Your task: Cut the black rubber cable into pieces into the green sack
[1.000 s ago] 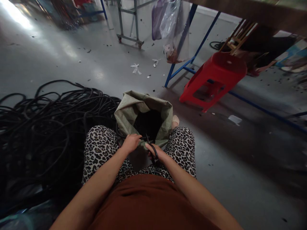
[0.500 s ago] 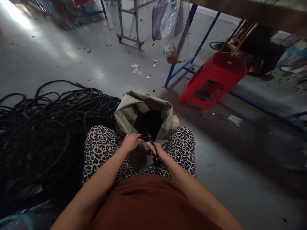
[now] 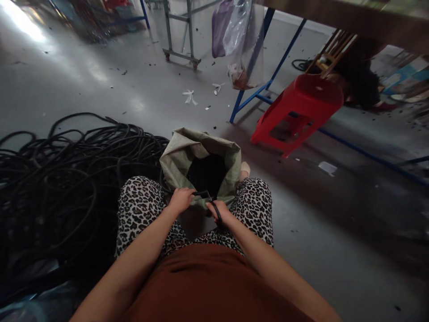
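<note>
Your left hand (image 3: 181, 199) is closed round a black cable (image 3: 200, 193), fingers curled over it at the near rim of the sack. Your right hand (image 3: 221, 211) sits just beside it, wrapped round the dark handles of scissors (image 3: 214, 206), whose blade tips point up at the cable between the two hands; whether the blades are parted is too small to tell. Both hands hover between your knees, over leopard-print trousers (image 3: 140, 210). Directly beyond the hands stands a green woven sack (image 3: 181, 154), mouth open, rim folded down, dark inside with black pieces. The held cable runs off to the left of your left hand toward a big tangled pile of black cable (image 3: 67, 179) spread on the floor, well left of the hands. A bare foot (image 3: 245, 168) shows just past the sack on the right. Farther out, right and beyond the hands, a red plastic stool (image 3: 300, 109) stands under a table with blue legs (image 3: 254, 71). A clear plastic bag (image 3: 243, 40) hangs from that table, beyond the sack. A metal trolley frame (image 3: 182, 31) stands far ahead. The grey floor (image 3: 100, 71) carries black scraps and white bits. Near you, below the hands, a rust-brown shirt (image 3: 208, 286).
</note>
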The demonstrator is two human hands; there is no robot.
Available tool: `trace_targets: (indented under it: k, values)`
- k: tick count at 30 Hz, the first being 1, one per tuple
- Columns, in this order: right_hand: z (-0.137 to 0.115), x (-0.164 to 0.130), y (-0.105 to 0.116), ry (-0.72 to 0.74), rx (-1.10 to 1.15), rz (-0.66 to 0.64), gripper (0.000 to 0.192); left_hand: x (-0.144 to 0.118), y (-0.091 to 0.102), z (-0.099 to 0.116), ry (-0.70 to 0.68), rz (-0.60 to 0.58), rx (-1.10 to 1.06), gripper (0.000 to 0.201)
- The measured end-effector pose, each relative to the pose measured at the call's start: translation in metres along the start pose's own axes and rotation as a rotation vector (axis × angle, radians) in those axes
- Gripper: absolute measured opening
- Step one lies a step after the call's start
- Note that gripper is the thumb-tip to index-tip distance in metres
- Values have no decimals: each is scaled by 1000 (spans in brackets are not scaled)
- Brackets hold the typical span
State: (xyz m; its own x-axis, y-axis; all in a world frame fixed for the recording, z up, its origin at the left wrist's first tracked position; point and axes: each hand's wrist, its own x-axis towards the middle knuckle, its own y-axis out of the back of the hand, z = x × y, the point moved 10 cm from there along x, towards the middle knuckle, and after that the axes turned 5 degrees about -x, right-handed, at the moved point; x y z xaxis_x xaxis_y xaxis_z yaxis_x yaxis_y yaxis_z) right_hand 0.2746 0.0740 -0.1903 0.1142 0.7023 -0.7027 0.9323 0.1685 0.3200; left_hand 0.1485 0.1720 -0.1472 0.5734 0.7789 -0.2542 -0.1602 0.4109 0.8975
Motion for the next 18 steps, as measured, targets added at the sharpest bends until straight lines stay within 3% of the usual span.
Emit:
trace_targets:
  k: [11,18]
  values:
    - [-3,-10,-12,-19,212,-146,39,1,8,-3,32,44,-35,30]
    - [0,-6,-21,-3,207,-192,41,-1,9,4,6,30,-28,30]
